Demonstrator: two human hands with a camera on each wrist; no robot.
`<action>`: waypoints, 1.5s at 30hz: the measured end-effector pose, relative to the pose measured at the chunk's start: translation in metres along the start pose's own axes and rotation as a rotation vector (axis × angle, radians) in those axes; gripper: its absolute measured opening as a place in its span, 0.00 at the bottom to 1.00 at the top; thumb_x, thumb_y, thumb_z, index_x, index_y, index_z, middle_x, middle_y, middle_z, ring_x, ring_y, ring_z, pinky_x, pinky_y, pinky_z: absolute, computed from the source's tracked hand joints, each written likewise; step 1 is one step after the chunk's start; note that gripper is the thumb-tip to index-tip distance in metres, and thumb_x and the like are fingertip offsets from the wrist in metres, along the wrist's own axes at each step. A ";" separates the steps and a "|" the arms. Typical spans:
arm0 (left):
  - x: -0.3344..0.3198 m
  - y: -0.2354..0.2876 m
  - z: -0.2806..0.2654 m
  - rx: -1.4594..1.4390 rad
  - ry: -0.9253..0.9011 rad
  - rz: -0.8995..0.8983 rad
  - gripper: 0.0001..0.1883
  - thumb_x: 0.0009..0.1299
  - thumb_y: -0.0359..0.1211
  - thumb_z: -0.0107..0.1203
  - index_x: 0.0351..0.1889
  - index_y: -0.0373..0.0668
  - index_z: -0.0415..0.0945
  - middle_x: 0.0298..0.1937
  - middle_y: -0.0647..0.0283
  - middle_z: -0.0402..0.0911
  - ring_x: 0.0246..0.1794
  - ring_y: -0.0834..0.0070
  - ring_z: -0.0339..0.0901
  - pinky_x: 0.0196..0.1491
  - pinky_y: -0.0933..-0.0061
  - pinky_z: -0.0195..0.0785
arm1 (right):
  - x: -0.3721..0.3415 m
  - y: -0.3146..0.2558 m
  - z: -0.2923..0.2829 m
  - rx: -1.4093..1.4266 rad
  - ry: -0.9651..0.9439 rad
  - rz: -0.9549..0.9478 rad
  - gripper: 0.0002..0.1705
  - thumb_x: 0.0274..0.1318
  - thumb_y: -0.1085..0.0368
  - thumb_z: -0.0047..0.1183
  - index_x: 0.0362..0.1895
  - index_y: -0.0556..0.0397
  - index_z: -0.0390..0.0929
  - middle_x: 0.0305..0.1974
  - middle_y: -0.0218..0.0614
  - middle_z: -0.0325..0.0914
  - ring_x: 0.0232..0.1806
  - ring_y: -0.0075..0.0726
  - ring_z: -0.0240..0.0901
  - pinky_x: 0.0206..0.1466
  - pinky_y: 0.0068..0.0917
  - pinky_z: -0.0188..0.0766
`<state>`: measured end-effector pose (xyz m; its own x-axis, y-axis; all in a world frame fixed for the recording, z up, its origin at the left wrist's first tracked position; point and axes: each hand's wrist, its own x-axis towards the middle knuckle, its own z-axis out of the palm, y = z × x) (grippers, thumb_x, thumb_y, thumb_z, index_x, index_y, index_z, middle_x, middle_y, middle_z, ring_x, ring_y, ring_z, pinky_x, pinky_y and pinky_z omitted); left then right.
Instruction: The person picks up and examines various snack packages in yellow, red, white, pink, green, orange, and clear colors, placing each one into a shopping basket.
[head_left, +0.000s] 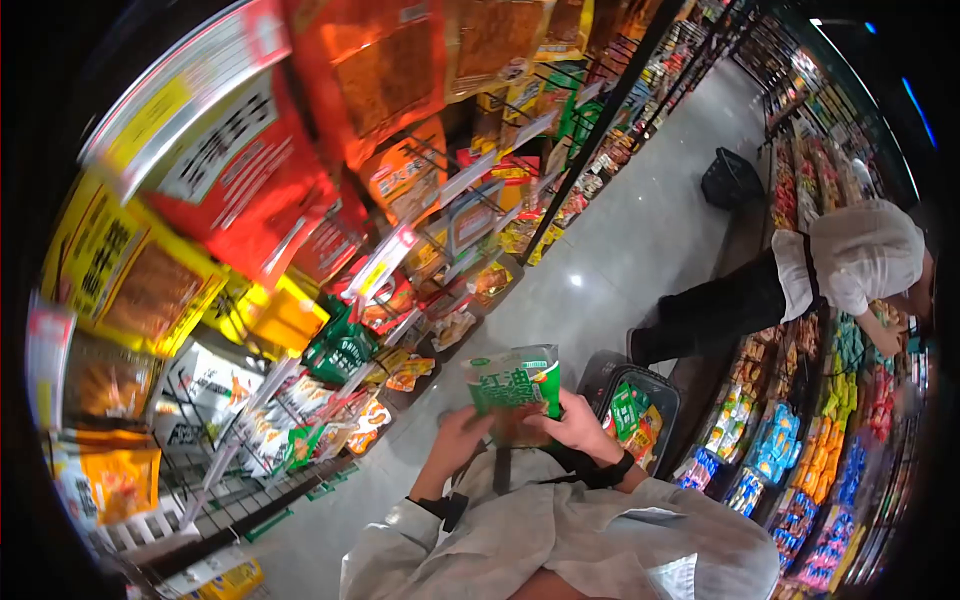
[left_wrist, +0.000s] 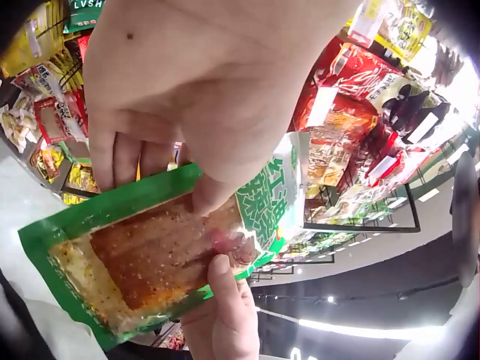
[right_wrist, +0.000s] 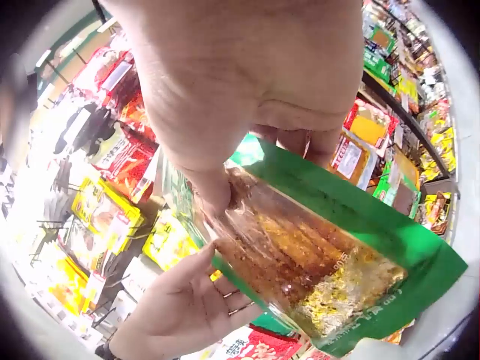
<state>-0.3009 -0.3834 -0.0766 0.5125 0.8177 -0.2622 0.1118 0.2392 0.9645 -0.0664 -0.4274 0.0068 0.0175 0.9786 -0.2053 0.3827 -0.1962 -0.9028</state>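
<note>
The fingers of both hands are clamped on one green packet (head_left: pixel 518 375). At its left edge, the left hand (head_left: pixel 460 437) pinches it, the left thumb (left_wrist: pixel 216 193) lying on the windowed face and the other fingers tucked behind. The right hand (head_left: pixel 583 425) grips the opposite side in much the same way, its right thumb (right_wrist: pixel 208 187) pressing beside the clear window, through which reddish-brown food shows.

The packet hangs in the air before the person's body, its printed face tipped up toward the head. The step in hand seems to be looking the packet over. Any next move probably calls for one hand to let go while the other carries the packet, with light pressure, as the thin film looks easy to crease.

Just beyond the right hand and lower down stands a black basket (head_left: pixel 664 392), with green and orange packets (head_left: pixel 628 412) lying inside it. To the left rise racks of hanging bags, among them a large red bag (head_left: pixel 245 190). Across the pale floor (head_left: pixel 575 240), another person (head_left: pixel 865 250) in a white top leans toward the right-hand shelves (head_left: pixel 800 450), and a second basket (head_left: pixel 730 180) stands farther along the aisle.
</note>
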 end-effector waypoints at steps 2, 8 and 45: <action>0.021 -0.001 0.004 0.036 -0.038 -0.031 0.15 0.72 0.37 0.55 0.53 0.39 0.77 0.38 0.59 0.83 0.37 0.75 0.77 0.44 0.72 0.70 | 0.007 0.014 -0.013 0.045 0.028 0.013 0.24 0.50 0.59 0.67 0.52 0.50 0.77 0.41 0.44 0.83 0.43 0.44 0.83 0.48 0.34 0.75; 0.109 0.053 0.042 0.213 -0.066 -0.090 0.14 0.71 0.34 0.55 0.51 0.37 0.77 0.36 0.57 0.81 0.37 0.74 0.76 0.44 0.72 0.69 | 0.050 0.068 -0.083 0.057 0.135 0.022 0.24 0.54 0.58 0.64 0.53 0.53 0.76 0.43 0.45 0.82 0.45 0.38 0.80 0.51 0.33 0.73; 0.530 0.211 0.127 -0.082 0.296 0.079 0.09 0.75 0.30 0.51 0.49 0.37 0.76 0.42 0.65 0.81 0.46 0.80 0.78 0.52 0.77 0.68 | 0.440 0.118 -0.449 0.493 0.307 -0.054 0.14 0.68 0.62 0.49 0.53 0.55 0.75 0.45 0.28 0.79 0.45 0.21 0.74 0.51 0.23 0.70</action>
<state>0.1023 0.0335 -0.0083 0.2454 0.9494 -0.1962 0.0064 0.2008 0.9796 0.4015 0.0080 -0.0206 0.3051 0.9469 -0.1011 -0.0834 -0.0791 -0.9934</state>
